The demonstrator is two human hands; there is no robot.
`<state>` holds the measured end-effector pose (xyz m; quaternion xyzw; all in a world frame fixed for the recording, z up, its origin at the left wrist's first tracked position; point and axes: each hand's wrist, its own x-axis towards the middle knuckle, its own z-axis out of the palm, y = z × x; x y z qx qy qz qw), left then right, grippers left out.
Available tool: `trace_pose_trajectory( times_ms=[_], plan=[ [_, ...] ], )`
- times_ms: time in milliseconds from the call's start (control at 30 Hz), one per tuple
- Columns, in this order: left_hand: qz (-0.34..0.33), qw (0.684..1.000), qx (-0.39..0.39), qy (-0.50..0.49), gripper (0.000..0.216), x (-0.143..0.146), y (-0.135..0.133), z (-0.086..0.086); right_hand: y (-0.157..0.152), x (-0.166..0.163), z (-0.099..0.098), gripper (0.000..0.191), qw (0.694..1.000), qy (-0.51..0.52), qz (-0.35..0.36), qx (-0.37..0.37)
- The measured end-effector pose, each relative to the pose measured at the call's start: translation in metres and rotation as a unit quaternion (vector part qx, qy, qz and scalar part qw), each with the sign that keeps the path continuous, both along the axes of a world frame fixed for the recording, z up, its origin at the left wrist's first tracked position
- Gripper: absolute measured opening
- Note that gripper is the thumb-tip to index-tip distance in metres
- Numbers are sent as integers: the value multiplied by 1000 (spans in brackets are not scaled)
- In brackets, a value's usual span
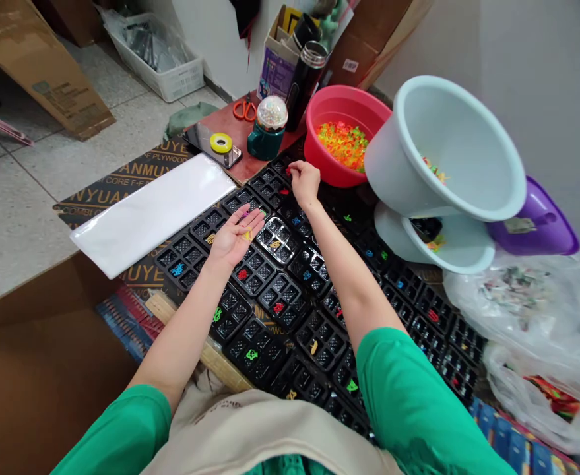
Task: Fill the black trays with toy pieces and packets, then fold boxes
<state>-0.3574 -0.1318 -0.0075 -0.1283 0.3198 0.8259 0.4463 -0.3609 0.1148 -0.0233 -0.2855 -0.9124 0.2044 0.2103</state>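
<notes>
Black compartment trays (pixel 290 290) lie in rows before me, several cells holding one small coloured plastic piece. My left hand (pixel 236 235) hovers palm up over the trays, fingers apart, with small yellow and pink pieces (pixel 247 232) resting on the palm. My right hand (pixel 303 181) reaches to the far trays beside the red basin (pixel 329 112), fingertips pinched on a small red piece (pixel 290 171). The red basin holds a heap of orange, yellow and green pieces (pixel 344 144).
A pale tilted basin (pixel 468 198) rests on another pale basin (pixel 462 254), with a purple tub (pixel 542 224) behind. A white plastic sheet (pixel 151 211), tape roll (pixel 221 142), scissors (pixel 245 109), black flask (pixel 305 76) and teal dome gadget (pixel 268 128) lie left. Cardboard box (pixel 37 369) near left; plastic bags (pixel 532 330) right.
</notes>
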Motion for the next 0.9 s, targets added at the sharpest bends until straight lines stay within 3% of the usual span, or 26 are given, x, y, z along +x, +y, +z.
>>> trace_pose_trajectory(
  times_ms=[100, 200, 267, 333, 400, 600, 700, 800, 867, 900],
  plan=[
    [-4, 1000, 8, -5, 63, 0, 0, 0, 15, -15, -4, 24, 999, -48, 7, 23],
    [0, 999, 34, -14, 46, -3, -2, 2, -14, -8, 4, 19, 997, 3, 66, 33],
    [10, 999, 45, -21, 39, -5, -3, 3, -47, 8, 15, 22, 986, 39, 163, 7],
    [16, 999, 45, -24, 39, -6, -4, 4, -80, 27, 27, 27, 951, 25, 305, -32],
    [14, 999, 36, -23, 39, -7, -4, 3, -105, 44, 34, 27, 914, -11, 404, -34],
    [6, 1000, 15, -4, 38, -5, -4, 1, -120, 66, 36, 21, 891, -33, 454, 13],
    [38, 999, 13, 20, 36, -4, -3, 0, -110, 63, 32, 29, 912, -8, 407, 43],
    [116, 991, -10, 64, 32, -4, -3, -3, -88, 46, 18, 32, 973, 19, 219, 66],
    [148, 985, -23, 85, 29, -5, -3, -6, -72, 29, 5, 32, 993, 4, 100, 58],
    [151, 984, -29, 87, 27, -6, -4, -7, -66, 20, 0, 31, 996, -15, 73, 51]
  ],
)
